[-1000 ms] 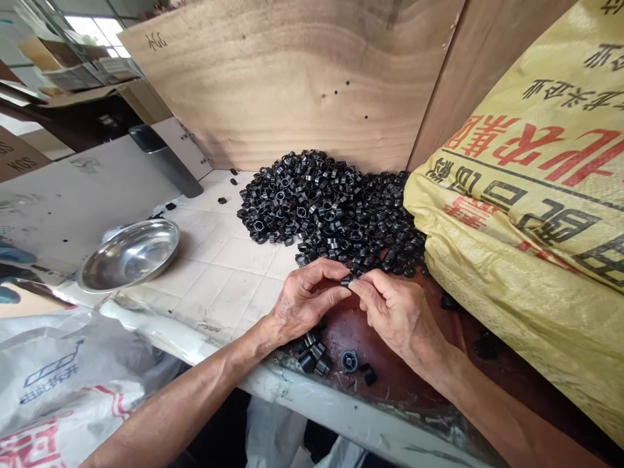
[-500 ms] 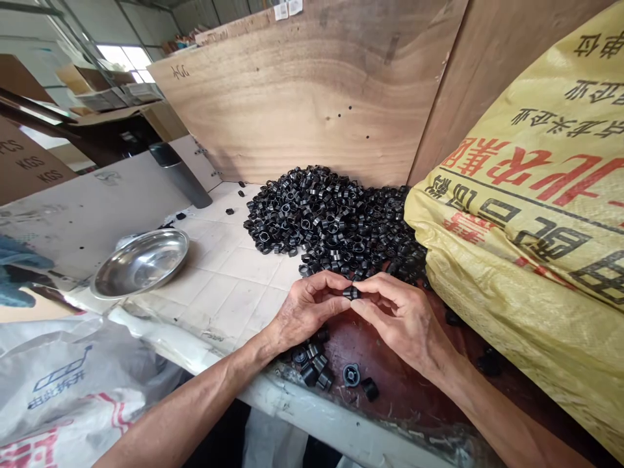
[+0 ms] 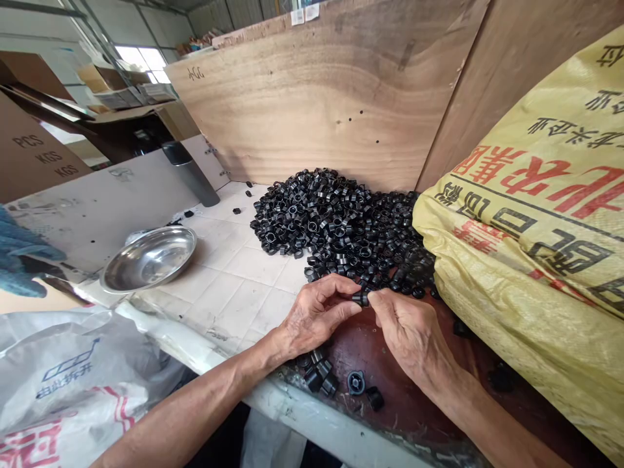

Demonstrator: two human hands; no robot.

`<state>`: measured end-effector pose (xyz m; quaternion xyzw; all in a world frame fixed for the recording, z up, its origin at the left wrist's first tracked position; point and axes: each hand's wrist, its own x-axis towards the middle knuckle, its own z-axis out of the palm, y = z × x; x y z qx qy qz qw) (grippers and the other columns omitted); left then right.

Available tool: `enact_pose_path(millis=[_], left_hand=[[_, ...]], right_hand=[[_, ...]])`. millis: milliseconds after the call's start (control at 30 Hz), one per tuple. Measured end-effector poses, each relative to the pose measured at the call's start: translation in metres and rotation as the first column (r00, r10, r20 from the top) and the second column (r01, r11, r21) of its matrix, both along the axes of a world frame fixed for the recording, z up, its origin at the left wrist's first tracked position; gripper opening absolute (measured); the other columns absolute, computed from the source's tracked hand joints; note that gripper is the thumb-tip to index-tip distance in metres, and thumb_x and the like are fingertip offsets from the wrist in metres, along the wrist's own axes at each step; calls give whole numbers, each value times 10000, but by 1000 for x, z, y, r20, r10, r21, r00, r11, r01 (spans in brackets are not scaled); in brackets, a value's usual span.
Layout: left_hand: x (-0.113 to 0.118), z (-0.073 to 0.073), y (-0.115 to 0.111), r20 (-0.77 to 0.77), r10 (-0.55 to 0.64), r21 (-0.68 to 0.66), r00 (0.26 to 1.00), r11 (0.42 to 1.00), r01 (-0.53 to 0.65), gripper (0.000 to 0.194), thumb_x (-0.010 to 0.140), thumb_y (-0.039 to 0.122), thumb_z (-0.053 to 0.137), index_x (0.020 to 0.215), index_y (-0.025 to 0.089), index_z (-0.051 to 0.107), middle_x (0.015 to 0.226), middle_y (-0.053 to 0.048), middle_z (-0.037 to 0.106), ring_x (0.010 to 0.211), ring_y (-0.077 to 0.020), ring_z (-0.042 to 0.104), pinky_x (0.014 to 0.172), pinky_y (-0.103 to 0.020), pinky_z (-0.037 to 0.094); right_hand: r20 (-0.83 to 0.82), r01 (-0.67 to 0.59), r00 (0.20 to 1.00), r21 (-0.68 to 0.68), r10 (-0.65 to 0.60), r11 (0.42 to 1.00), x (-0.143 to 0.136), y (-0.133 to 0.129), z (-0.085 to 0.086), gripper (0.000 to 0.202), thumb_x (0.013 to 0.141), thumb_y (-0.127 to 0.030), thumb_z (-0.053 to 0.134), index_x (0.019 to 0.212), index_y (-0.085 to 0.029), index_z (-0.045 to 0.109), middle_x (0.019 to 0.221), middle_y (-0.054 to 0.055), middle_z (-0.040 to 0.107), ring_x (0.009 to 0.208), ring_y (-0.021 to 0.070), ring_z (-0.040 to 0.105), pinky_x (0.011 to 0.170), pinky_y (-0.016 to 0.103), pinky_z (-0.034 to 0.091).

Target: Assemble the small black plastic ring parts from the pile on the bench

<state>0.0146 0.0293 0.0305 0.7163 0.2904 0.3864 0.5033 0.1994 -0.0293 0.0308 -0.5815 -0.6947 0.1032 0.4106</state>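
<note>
Left hand: the left hand (image 3: 312, 315) pinches a small black plastic ring (image 3: 361, 298) between thumb and forefinger, fingers curled around it.
Right hand: the right hand (image 3: 412, 331) meets the left at the same black plastic ring, its fingertips (image 3: 375, 299) closed on the ring's right side.
Ring position: held just above the bench, near its front edge, right at the near fringe of the heap.
Heap: a large heap of black plastic rings (image 3: 341, 224) lies toward the back of the bench, against the plywood back panel (image 3: 312, 104) and touching the sack on the right.
Finished pieces: a few loose black parts (image 3: 338, 382) lie at the bench's front edge, below the hands, on the dark red patch of the surface.
Bowl: a steel bowl (image 3: 150, 259) sits at the left edge of the bench, well apart from the hands.
Sack: a yellow woven sack (image 3: 536, 227) with red and black print fills the right side of the bench.
Bench surface: pale tile-patterned bench (image 3: 229, 279) on the left part.
Below: a white printed bag (image 3: 63, 377) hangs beside the front left corner.
</note>
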Motion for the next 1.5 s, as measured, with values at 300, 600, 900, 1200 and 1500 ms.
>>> enact_pose_path(millis=[300, 600, 900, 1200, 1500], left_hand=[[-3, 2, 2, 14, 58, -7, 998, 998, -58, 252, 881, 360, 726, 1023, 155, 693, 1049, -87, 689, 953, -195, 658, 865, -317, 542], [-4, 5, 0, -31, -11, -16, 999, 1000, 11, 233, 898, 321, 710, 1043, 140, 701, 1069, -102, 687, 981, -203, 666, 896, -323, 541], [-5, -4, 3, -33, -42, 165, 999, 985, 47, 195, 895, 247, 715, 1066, 156, 694, 1054, -88, 695, 960, -184, 681, 856, -304, 562], [-23, 19, 9, -521, -164, 197, 838, 932, 305, 184, 882, 135, 604, 1048, 179, 669, 990, -35, 696, 802, -135, 648, 713, -245, 507], [-26, 27, 16, -700, -23, 154, 714, 971, 183, 378, 961, 426, 570, 698, 161, 629, 657, 11, 594, 585, -114, 515, 569, -255, 381]], right_hand=[[-58, -84, 995, -62, 81, 995, -2, -7, 13, 331, 959, -417, 591, 698, -214, 606, 680, -4, 639, 564, 125, 559, 575, 249, 446], [-137, -103, 987, -112, 87, 988, 3, -3, 7, 159, 937, -367, 626, 902, -218, 668, 761, -4, 706, 658, 149, 656, 665, 253, 513], [-365, -82, 930, -278, -27, 957, -7, -7, 7, 165, 897, -357, 655, 955, -202, 655, 642, -22, 705, 611, 155, 687, 654, 256, 523], [66, -207, 930, -721, 363, 661, 17, -11, 36, 351, 662, -465, 807, 599, -208, 576, 506, -56, 541, 468, 110, 440, 457, 264, 234], [364, -240, 750, -628, 552, 740, 11, -33, 25, 117, 769, -82, 635, 717, -176, 587, 665, 23, 586, 682, 170, 555, 588, 268, 291]])
